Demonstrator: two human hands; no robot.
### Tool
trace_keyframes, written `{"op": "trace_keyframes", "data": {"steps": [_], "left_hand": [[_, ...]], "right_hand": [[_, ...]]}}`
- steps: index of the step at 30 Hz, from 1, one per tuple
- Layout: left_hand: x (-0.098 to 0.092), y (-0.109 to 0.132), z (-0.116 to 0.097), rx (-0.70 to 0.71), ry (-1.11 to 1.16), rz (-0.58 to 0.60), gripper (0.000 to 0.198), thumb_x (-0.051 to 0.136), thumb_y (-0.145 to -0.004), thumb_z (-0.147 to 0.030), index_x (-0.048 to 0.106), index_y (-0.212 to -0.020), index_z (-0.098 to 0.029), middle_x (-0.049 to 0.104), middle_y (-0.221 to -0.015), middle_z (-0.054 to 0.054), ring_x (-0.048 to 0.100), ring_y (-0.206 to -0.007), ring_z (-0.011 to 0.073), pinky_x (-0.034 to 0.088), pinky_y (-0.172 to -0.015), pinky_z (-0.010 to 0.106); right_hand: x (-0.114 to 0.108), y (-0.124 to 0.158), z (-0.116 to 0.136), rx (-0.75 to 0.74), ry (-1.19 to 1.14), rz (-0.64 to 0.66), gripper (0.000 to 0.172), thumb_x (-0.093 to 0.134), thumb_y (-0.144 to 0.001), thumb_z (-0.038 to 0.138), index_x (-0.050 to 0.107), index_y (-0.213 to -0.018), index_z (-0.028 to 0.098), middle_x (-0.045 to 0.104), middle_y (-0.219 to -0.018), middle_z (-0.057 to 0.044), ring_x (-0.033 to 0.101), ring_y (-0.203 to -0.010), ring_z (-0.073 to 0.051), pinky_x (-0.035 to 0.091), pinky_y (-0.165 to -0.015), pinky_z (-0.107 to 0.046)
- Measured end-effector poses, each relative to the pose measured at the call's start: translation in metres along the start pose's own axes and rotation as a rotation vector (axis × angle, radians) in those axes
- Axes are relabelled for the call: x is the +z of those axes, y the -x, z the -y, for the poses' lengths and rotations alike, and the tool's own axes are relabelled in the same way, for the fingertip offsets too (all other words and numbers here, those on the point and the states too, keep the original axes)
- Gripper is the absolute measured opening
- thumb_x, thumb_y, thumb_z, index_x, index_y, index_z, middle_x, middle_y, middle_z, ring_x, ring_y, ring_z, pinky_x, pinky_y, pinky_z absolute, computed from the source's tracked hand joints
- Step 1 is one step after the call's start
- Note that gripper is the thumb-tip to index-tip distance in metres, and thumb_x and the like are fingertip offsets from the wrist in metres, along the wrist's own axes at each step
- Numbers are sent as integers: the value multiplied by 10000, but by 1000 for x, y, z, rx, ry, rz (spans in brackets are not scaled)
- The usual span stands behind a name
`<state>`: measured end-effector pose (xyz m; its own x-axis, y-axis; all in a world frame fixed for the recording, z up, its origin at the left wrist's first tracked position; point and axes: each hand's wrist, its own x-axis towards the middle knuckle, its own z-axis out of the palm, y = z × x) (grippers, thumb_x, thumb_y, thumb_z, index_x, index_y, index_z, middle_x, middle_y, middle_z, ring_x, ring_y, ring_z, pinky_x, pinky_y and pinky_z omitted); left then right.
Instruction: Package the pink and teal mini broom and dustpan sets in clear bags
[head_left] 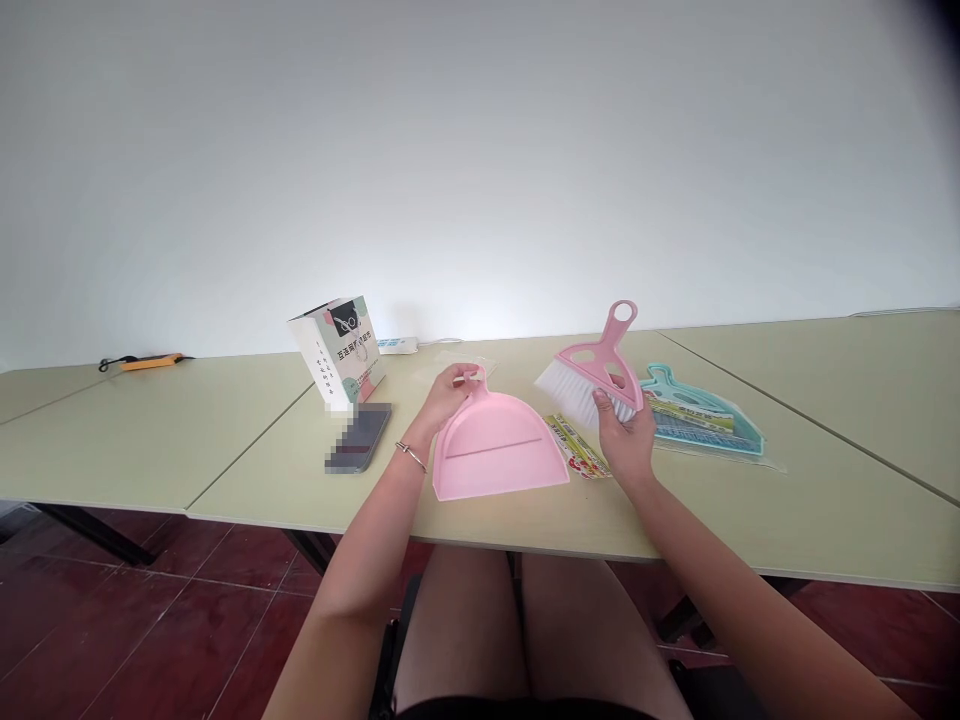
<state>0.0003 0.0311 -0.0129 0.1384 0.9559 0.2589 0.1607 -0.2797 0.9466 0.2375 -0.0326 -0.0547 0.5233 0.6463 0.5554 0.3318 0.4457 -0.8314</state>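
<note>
A pink dustpan point(499, 460) is just over the table in front of me, its wide edge toward me. My left hand point(450, 393) grips its handle at the far end. My right hand point(627, 435) is closed on one end of the pink hand brush point(600, 362), which is raised and tilted, white bristles to the left and its ringed handle up. Between the two lies a yellow printed card point(576, 446). Just right of my right hand, a teal dustpan set point(705, 415) lies in clear wrapping with a similar card.
At the left stand a printed box point(341, 350) and, in front of it, a dark phone point(364, 440). An orange item with a black cord point(152, 361) lies farther left. Clear plastic wrapping point(454, 362) is behind the dustpan. The table's front edge point(600, 550) runs close to my lap.
</note>
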Motion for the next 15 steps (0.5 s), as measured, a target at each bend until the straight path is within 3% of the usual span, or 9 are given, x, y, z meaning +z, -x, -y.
{"op": "trace_keyframes", "data": {"steps": [7, 12, 15], "left_hand": [[21, -1, 26, -116, -53, 90, 313, 602, -730, -213, 611, -1039, -167, 605, -1122, 91, 609, -882, 151, 474, -763, 277], [28, 6, 34, -187, -48, 154, 369, 604, -752, -272, 555, -1109, -189, 560, -1255, 113, 606, -979, 173, 475, -801, 279], [27, 12, 30, -177, -86, 99, 363, 601, -777, -339, 564, -1110, -198, 575, -1245, 114, 583, -1052, 205, 466, -848, 312]], "right_hand": [[0, -4, -4, 96, -84, 2, 483, 561, -755, 560, 570, -1043, 171, 604, -1068, -125, 562, -1028, -270, 456, -873, -434], [4, -8, -16, 371, -312, 77, 503, 539, -732, 627, 572, -990, 196, 626, -910, -80, 611, -776, -223, 505, -622, -348], [6, -6, -13, 496, -332, 201, 470, 589, -681, 636, 588, -875, 208, 616, -758, -32, 575, -616, -181, 456, -494, -292]]}}
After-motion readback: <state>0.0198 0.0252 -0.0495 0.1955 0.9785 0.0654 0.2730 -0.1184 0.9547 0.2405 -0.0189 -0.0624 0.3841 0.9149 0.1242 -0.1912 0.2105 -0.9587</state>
